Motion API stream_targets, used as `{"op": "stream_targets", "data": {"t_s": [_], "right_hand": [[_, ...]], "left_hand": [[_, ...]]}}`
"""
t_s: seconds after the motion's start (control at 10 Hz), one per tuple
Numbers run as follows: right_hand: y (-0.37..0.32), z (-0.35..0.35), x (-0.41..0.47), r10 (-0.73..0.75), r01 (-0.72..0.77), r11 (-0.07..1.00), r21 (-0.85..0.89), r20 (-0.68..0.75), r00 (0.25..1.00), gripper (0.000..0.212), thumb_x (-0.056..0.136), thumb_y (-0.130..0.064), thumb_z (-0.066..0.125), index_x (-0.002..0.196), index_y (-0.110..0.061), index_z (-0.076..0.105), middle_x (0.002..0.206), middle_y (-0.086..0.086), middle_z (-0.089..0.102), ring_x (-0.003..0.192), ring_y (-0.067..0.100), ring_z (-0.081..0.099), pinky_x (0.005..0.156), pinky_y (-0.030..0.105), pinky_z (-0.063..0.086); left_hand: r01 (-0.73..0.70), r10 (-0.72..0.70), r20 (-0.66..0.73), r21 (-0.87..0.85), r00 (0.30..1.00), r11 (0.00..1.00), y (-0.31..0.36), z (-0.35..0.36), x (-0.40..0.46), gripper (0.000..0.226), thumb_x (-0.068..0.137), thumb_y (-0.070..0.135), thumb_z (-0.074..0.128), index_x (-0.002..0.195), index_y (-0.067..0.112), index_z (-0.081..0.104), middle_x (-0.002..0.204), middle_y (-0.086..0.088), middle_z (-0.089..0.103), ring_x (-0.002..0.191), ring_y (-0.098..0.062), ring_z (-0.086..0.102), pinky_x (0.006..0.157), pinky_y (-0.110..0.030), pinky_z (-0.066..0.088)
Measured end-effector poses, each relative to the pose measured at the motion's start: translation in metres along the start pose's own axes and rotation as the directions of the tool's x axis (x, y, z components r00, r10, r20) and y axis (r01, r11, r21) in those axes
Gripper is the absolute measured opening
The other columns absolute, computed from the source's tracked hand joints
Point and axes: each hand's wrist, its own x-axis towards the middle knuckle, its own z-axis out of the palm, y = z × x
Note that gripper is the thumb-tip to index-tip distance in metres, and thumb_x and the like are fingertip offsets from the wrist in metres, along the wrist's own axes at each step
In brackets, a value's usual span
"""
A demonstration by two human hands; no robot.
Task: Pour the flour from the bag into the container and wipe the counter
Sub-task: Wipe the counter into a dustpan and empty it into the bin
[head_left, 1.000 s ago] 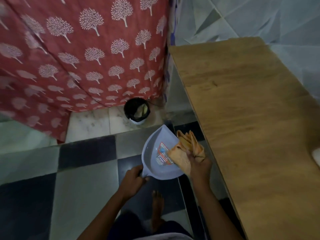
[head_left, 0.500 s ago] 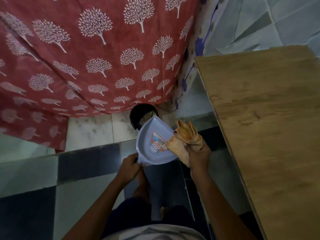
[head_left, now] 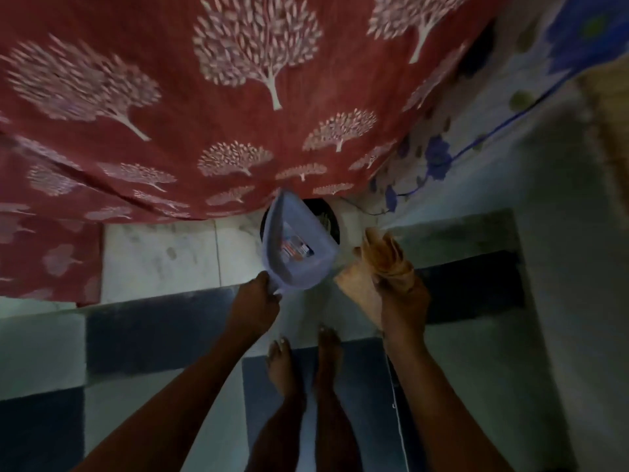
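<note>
My left hand [head_left: 257, 301] grips the handle of a pale blue dustpan [head_left: 296, 247], which is tipped up over a small black bin [head_left: 328, 216] on the floor. A sticker shows inside the pan. My right hand [head_left: 403, 298] holds a bunched orange cloth [head_left: 381, 264] just to the right of the pan. The bin is mostly hidden behind the pan. No flour bag or container is in view.
A red curtain with white tree prints [head_left: 204, 97] hangs over the bin. A blue-flowered cloth [head_left: 439, 158] hangs at the right. My bare feet [head_left: 306, 362] stand on checkered dark and light floor tiles [head_left: 153, 332]. A sliver of the wooden counter [head_left: 612, 137] shows at far right.
I have stepped towards the bin. The dustpan has moved forward and tilted up steeply over it. The cloth came along in my right hand, and the counter has slid out of view to the right.
</note>
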Motion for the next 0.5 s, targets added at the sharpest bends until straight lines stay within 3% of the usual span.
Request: {"op": "stream_targets", "data": {"t_s": [0.1,0.2,0.3,0.4,0.5], "right_hand": [[0.046,0.044,0.061,0.026,-0.027,0.999,-0.022,-0.036,0.999,0.031,0.091,-0.005,0.069,0.119,-0.018,0.067,0.108,-0.010,0.071,0.099,0.013,0.068,0.085,0.018,0.053],[0.080,0.067,0.092,0.035,-0.036,0.994,-0.105,-0.011,0.999,0.042,0.089,-0.002,0.072,0.129,-0.004,0.061,0.119,0.005,0.064,0.108,0.017,0.060,0.082,0.003,0.042],[0.102,0.077,0.106,0.013,-0.013,0.996,-0.093,-0.002,1.000,0.050,0.087,-0.003,0.074,0.134,-0.011,0.057,0.129,0.003,0.061,0.121,0.021,0.059,0.102,0.026,0.045],[0.114,0.076,0.107,0.052,-0.053,0.997,-0.057,-0.023,0.998,0.058,0.087,0.001,0.072,0.138,-0.020,0.052,0.132,-0.007,0.056,0.123,0.014,0.055,0.105,0.025,0.044],[0.123,0.071,0.109,0.109,-0.111,0.993,-0.032,-0.046,0.993,0.056,0.086,-0.002,0.074,0.139,-0.009,0.057,0.131,0.001,0.061,0.123,0.024,0.060,0.106,0.041,0.047]], "left_hand": [[0.011,-0.007,-0.046,0.086,0.999,0.996,-0.015,0.032,0.059,0.025,0.088,0.012,0.062,0.113,0.009,0.059,0.108,-0.012,0.067,0.100,-0.030,0.065,0.077,-0.033,0.048],[0.047,-0.024,-0.084,0.295,0.996,0.954,-0.018,0.053,0.098,0.037,0.084,0.009,0.060,0.120,0.014,0.054,0.111,-0.008,0.062,0.098,-0.028,0.064,0.077,-0.040,0.052],[0.034,0.046,-0.135,0.535,0.990,0.844,-0.012,0.061,0.120,0.042,0.077,0.007,0.072,0.115,0.011,0.057,0.101,-0.008,0.063,0.086,-0.029,0.065,0.065,-0.041,0.053],[0.015,0.113,-0.152,0.659,0.982,0.752,-0.009,0.064,0.130,0.044,0.063,0.006,0.084,0.103,0.007,0.066,0.087,-0.009,0.066,0.072,-0.029,0.065,0.051,-0.035,0.048],[0.019,0.109,-0.145,0.682,0.983,0.731,-0.004,0.060,0.135,0.040,0.062,0.007,0.086,0.097,0.008,0.067,0.084,-0.009,0.065,0.070,-0.029,0.064,0.050,-0.033,0.044]]}}
